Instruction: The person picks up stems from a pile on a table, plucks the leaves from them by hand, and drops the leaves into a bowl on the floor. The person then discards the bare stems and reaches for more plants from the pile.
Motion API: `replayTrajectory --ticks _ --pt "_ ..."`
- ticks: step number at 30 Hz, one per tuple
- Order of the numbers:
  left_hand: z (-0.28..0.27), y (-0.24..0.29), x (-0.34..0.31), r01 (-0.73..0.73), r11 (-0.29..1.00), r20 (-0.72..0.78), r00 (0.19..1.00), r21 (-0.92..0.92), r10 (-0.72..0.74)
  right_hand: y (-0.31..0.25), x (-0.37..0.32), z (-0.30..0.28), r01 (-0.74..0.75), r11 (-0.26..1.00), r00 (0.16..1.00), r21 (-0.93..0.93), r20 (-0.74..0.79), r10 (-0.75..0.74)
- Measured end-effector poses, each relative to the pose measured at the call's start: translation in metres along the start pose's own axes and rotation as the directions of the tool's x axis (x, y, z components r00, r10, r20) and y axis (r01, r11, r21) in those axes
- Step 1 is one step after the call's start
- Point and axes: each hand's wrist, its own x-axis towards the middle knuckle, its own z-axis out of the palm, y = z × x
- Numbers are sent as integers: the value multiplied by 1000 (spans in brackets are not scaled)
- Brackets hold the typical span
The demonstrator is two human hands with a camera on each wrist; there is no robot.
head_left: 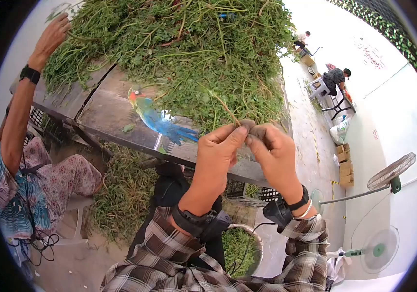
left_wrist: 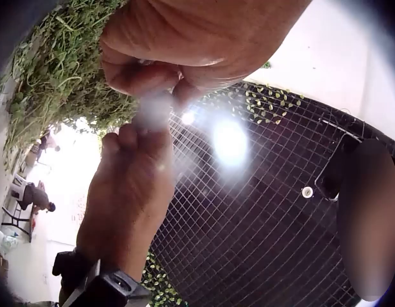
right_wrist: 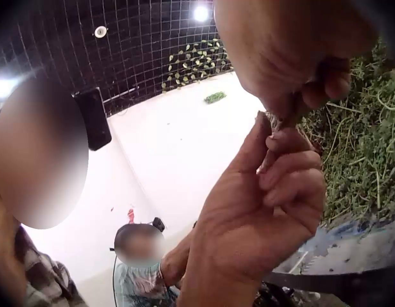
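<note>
My left hand [head_left: 218,151] and right hand [head_left: 274,153] meet fingertip to fingertip above the table's near edge. A thin brownish-green plant stem [head_left: 227,109] rises from between them toward the pile; my left thumb and forefinger pinch it, and the right fingertips pinch at its lower end. The right wrist view shows the left hand [right_wrist: 255,217] from the palm side, its fingers curled in around a slim stem. Curled fingers cover most of the gripped part. Beyond them a large heap of leafy green stems [head_left: 169,53] covers much of the table.
A bird picture in blue, green and red [head_left: 157,119] lies on the grey tabletop [head_left: 111,114]. At left another person's arm [head_left: 21,104] reaches toward the heap. More greens [head_left: 126,194] lie on the floor, others in a round tub [head_left: 259,243]. Fans [head_left: 381,248] stand at right.
</note>
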Motion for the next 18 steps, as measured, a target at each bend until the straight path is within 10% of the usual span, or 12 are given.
replayTrajectory --ticks 4,18 --pt "-4 -1 0 -24 1000 -19 1000 -9 24 -6 -10 0 170 975 985 -140 -15 -174" --pt "-11 17 -1 -93 984 -164 984 -154 68 -8 -75 -22 -19 987 1000 -163 2 20"
